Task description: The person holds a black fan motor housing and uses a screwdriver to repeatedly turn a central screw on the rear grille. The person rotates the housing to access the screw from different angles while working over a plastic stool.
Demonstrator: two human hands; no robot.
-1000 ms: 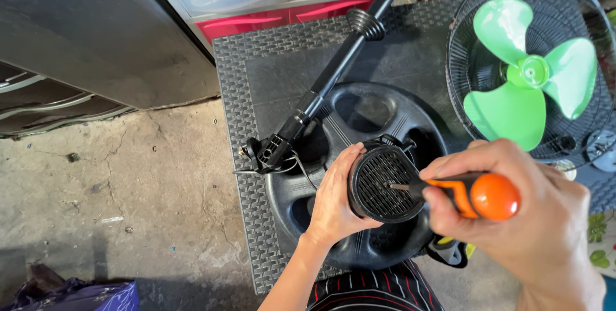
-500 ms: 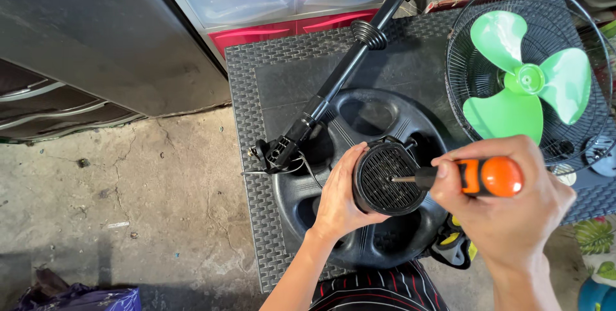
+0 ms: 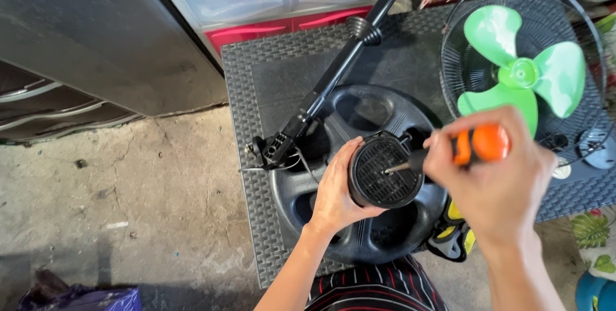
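Note:
My left hand (image 3: 335,190) grips the side of a black round fan motor housing (image 3: 383,171) with a slotted vent face, held over a black round fan base (image 3: 359,227). My right hand (image 3: 497,179) holds an orange-handled screwdriver (image 3: 476,145); its metal tip touches the middle of the vent face. A black stand pole (image 3: 333,77) lies across the base, running up toward the back. A green three-bladed fan blade (image 3: 521,75) lies in a wire guard (image 3: 462,61) to the right.
Everything rests on a dark woven-pattern table (image 3: 269,93). Behind it stand plastic drawers with a red base (image 3: 282,25). A grey slab (image 3: 90,35) leans at the left above a concrete floor (image 3: 128,221). A yellow-black object (image 3: 457,240) lies by my right wrist.
The view shifted slightly, putting the things a little further right in frame. My right hand and screwdriver stay at the vent face, and my left hand keeps its grip.

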